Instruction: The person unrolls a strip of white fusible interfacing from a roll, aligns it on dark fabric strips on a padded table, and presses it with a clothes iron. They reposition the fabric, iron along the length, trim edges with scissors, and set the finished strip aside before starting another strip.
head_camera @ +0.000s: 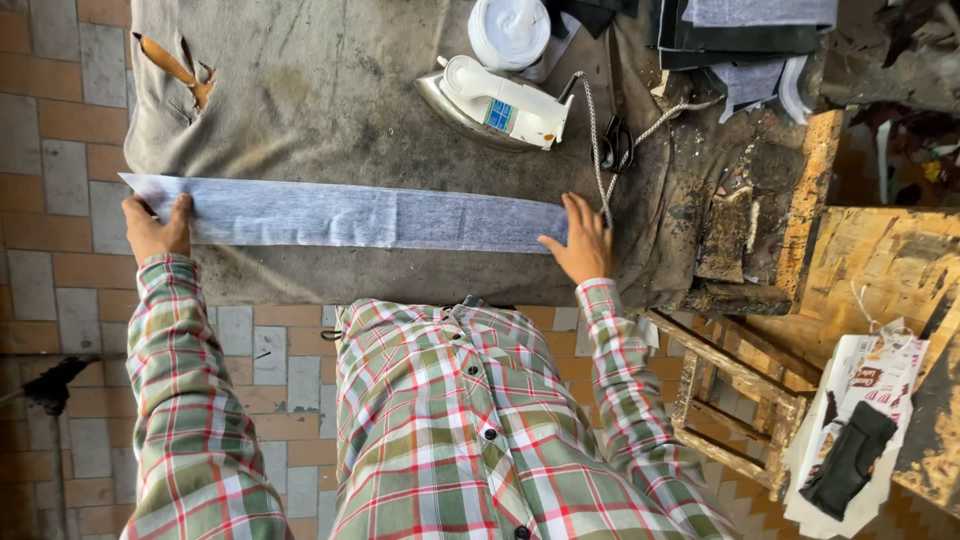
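Left hand: the left hand [155, 228] is lying on the left end of the strip, thumb and fingers curled over its edge, pinning it to the bench; whether it is pinching the cloth cannot be told.
Strip: a long grey fabric strip [345, 215] is lying flat across the bench, running from one hand to the other, its left end reaching the bench edge.
Bench: the bench [320, 90] is wearing a stained grey cover, torn at the upper left corner, where a brown layer is showing through.
Iron: a white electric iron [495, 103] is resting on the cover well above the strip, its braided cord [598, 135] trailing down toward the right hand.
Roll: a white roll [510, 30] is sitting just above the iron at the top edge.
Right hand: the right hand [582, 243] is pressing flat on the right end of the strip, fingers spread, palm down.
Scissors: dark scissors [615, 145] are lying beside the cord, just above the right hand.
Fabric stack: folded dark and grey pieces [745, 35] are piling at the upper right.
Wooden frame: a worn wooden frame [740, 400] is standing to the right of the bench.
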A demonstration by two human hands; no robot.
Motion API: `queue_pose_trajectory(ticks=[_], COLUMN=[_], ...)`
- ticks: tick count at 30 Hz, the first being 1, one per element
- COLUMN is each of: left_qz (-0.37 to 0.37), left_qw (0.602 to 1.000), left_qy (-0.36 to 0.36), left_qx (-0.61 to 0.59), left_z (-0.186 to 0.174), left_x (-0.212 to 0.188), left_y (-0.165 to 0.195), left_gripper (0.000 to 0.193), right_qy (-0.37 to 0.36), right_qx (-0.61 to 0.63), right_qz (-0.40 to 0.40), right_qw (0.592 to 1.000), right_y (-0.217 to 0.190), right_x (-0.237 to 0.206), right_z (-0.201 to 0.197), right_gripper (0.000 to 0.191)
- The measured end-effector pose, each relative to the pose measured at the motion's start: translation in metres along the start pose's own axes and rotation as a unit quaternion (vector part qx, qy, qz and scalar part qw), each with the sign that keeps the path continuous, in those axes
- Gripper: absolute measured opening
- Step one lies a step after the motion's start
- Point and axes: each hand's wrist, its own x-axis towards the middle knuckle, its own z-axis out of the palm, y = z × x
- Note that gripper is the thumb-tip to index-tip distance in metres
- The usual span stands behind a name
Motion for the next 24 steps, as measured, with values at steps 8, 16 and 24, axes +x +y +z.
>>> queue_pose_trajectory(ticks=[8,16,24], left_qz=[-0.021,0.013,-0.006], left_qw=[0.994,0.995,0.991], left_qy=[-0.041,-0.012,-0.091], left_qx=[0.098,0.093,0.099], left_z=[-0.006,-0.001,0.011], left_x=[0.002,-0.007,-0.008], left_y=[-0.009,-0.019,-0.017], left_gripper=[0.052,0.045,0.047], right_qy=[-0.116,-0.239,-0.219], right_qx=[0.094,0.302,0.3], right_qz=[0.055,0.008,0.045], right_qw=[0.987,0.923,0.927], right_y=[0.065,0.065,0.113], right_x=[0.007,-0.022,-0.06], right_z=[-0.04,-0.091,-0.144], right_gripper=[0.04,0.025,0.022])
